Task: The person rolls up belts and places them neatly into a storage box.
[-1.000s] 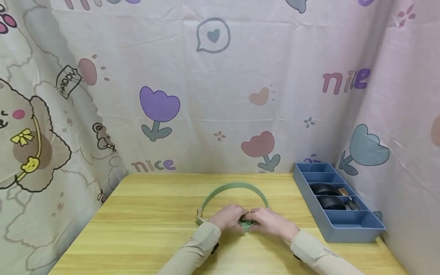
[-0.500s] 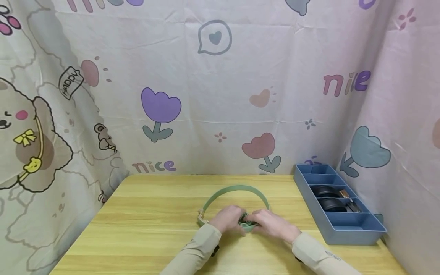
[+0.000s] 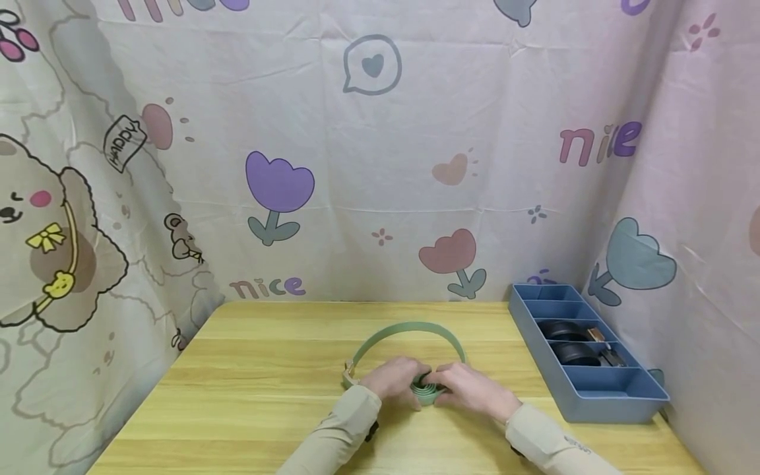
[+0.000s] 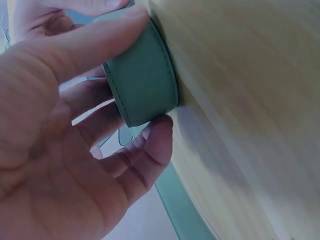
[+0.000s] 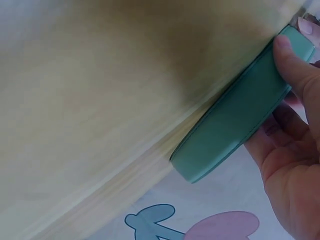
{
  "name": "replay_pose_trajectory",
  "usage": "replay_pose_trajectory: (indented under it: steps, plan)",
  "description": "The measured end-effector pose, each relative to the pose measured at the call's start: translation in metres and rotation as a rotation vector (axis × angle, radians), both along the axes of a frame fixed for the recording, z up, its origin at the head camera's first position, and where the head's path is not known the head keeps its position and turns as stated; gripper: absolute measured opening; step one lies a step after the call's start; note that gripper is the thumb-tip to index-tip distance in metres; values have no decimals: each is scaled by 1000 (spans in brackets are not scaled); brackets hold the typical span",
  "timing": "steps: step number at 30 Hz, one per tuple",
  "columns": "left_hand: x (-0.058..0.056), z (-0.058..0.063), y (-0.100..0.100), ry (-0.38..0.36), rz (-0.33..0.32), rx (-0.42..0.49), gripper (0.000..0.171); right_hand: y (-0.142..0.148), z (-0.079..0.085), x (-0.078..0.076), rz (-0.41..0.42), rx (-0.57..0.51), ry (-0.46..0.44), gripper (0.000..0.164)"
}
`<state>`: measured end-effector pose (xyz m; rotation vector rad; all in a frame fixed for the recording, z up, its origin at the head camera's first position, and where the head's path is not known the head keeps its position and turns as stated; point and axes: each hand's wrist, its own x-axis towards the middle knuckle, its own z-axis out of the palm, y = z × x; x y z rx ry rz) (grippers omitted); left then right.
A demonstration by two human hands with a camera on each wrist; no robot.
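A green belt [image 3: 415, 326] stands on its edge on the wooden table, partly wound into a tight coil [image 3: 425, 398]. Its loose part bows away in a wide arc, and the gold-toned buckle end [image 3: 349, 371] lies beside my left wrist. My left hand [image 3: 394, 377] holds the coil's left side; in the left wrist view its thumb [image 4: 107, 42] lies along the outer turn, with the fingers curled round behind. From the right, my right hand [image 3: 469, 386] grips the coil and belt, its thumb [image 5: 295, 62] pressing the green strap. My fingers partly cover the coil's centre.
A blue compartment box [image 3: 614, 409] stands at the table's right side. Two of its sections hold black rolled belts [image 3: 574, 353] with metal buckles. Behind the wooden table [image 3: 249, 369] hangs a patterned cloth [image 3: 380, 145].
The head view has shifted slightly. Both hands stay at the coil with small finger movements, and the far arc of the belt sits slightly nearer to me.
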<state>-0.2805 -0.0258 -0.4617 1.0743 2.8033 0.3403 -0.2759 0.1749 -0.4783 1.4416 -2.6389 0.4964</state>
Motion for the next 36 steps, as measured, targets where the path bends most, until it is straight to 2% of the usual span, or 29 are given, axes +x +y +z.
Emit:
replay_pose_trajectory:
  steps: [3,7,9,11,15,17,21,25,31,36]
  plan:
    - [2,-2,2,30,20,-3,36,-2,-2,-1,-4,-10,37,22]
    - [5,-6,5,80,90,39,44,-4,-5,-2,-14,-15,89,13]
    - [5,-8,5,98,105,54,44,-4,-6,-2,-6,-23,100,12]
    - [3,-9,5,94,98,57,40,-1,-6,-3,15,-35,94,14]
    - [-1,-9,4,63,33,53,36,4,-5,-4,55,-54,65,25]
    - [-2,-9,3,41,23,57,37,4,-4,-4,51,-54,51,24]
    - [0,-10,1,57,95,88,40,-1,-4,-4,-14,-23,64,10]
    - [1,-12,1,103,160,106,48,-2,-4,-4,-50,5,73,10]
    - [-2,-13,-1,124,136,51,52,8,-2,-8,8,-12,31,29]
    - [1,-15,0,161,127,33,58,-3,0,-9,-17,33,26,9]
